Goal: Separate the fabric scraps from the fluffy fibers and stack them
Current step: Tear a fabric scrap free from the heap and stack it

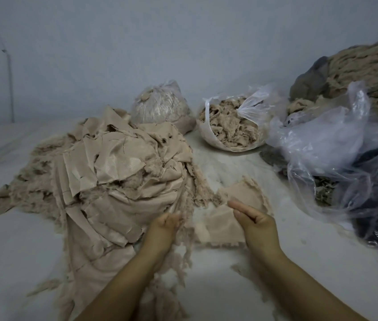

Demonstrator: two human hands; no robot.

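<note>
Both hands reach forward side by side: the left hand point(163, 230) pinches a hanging tuft of fluffy fibers point(184, 237) at the edge of the fabric scraps heap point(114, 163), which rises just left of it. Its neighbour, the right hand point(256, 222), rests relaxed with straight fingers on a small flat stack of scraps point(220, 224) between the hands. Beyond them sit a tied bag point(160, 105), an open fiber-filled bag point(229, 126), and, to the right, crumpled clear plastic point(327, 144). No writing is legible.
</note>
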